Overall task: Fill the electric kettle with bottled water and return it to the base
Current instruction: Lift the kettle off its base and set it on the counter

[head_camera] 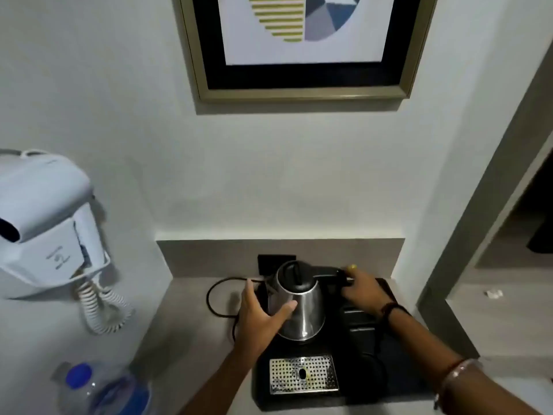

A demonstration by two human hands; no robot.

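A steel electric kettle (305, 307) with a black lid, which is down, stands on a black tray (389, 381) at the back of a grey counter. My left hand (258, 313) lies flat against the kettle's left side, thumb across the steel and fingers spread. My right hand (360, 287) is closed around the kettle's black handle, which points right. The kettle's base is hidden under the body. A clear water bottle (101, 390) with a blue cap and blue label stands at the bottom left, capped and apart from both hands.
A black cord (211, 298) loops from the kettle area to a black wall socket (269, 262). A perforated metal drip plate (303, 375) sits at the tray's front. A white wall hair dryer (45, 223) with a coiled cord hangs left. A framed picture (302, 46) hangs above.
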